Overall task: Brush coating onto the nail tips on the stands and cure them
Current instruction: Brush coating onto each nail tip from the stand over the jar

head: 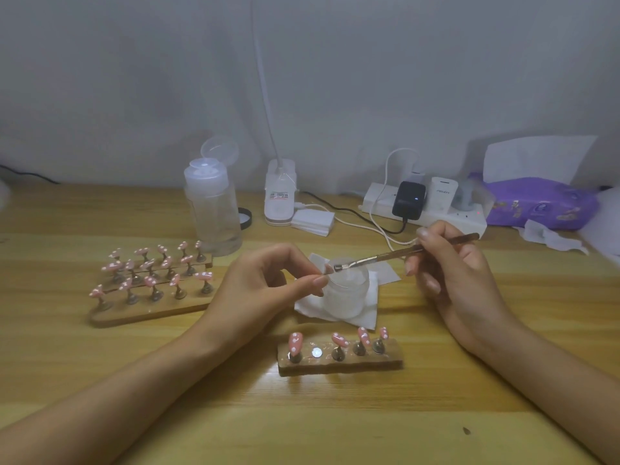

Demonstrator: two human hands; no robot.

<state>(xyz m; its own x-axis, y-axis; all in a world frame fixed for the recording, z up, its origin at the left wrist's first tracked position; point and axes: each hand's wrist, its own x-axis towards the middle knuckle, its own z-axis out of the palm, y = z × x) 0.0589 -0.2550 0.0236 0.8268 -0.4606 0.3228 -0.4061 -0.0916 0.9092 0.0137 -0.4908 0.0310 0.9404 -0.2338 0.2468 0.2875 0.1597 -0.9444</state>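
Observation:
My right hand [449, 266] grips a thin brush [396, 254] whose tip reaches left over a frosted glass cup [347, 290]. My left hand [268, 286] pinches at the brush's tip with thumb and forefinger, right at the cup's rim. In front of the cup lies a small wooden stand [340, 362] carrying pink nail tips [295, 342] with white dots on metal pegs; one peg spot shows only a bare silver disc. To the left are three more wooden stands [151, 310] with several pink nail tips [151, 280].
The cup stands on white tissue [335, 313]. Behind it are a clear pump bottle [213, 204], a white lamp base [280, 193], a pad stack [312, 221], a power strip [432, 209] with plugs and cables, and a purple wipes pack [540, 203].

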